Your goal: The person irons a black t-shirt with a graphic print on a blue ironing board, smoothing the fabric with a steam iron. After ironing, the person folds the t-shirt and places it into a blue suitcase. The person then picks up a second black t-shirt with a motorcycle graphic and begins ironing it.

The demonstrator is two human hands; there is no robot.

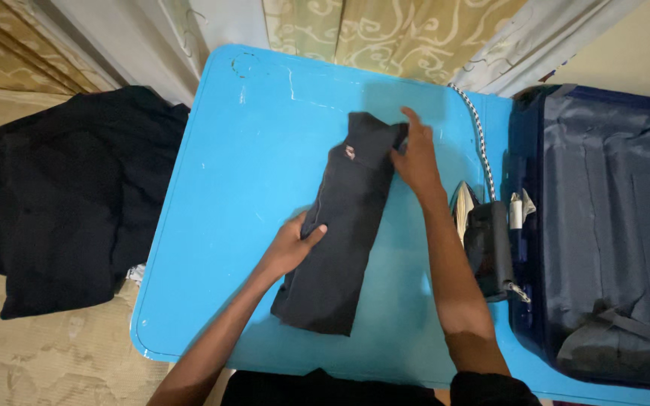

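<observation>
A dark garment, folded into a long narrow strip with a small light emblem near its far end, lies on the bright blue table. My left hand rests on the strip's left edge near the middle, thumb on top of the cloth. At the strip's far right corner, my right hand pinches the fabric with fingers spread.
A clothes iron with a braided cord stands at the table's right side. An open dark blue suitcase with grey lining sits to the right. A pile of dark clothes lies left of the table. Curtains hang behind.
</observation>
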